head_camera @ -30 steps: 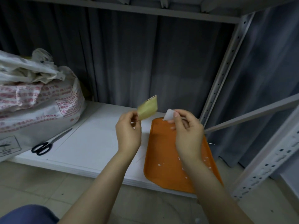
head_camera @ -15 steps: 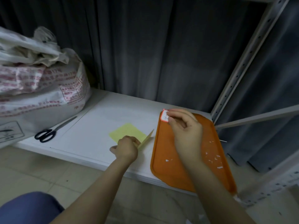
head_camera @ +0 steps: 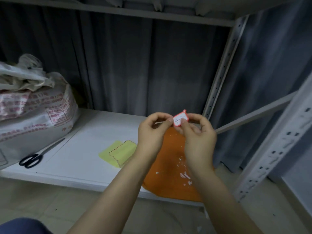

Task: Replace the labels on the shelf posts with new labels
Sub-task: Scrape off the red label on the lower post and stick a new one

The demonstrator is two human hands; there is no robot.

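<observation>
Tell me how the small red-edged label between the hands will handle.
Probably very light: the label hangs between fingertip pinches of the left hand and right hand. Likely thin and bendable, like the yellow sheets lying flat on the shelf.

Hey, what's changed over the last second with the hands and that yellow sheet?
The left hand lowered the yellow sheet onto the shelf, let it go beside the orange tray, then rose to pinch the red-bordered label with the right hand, which held it throughout. The scissors, bag and tray stayed put.
</observation>
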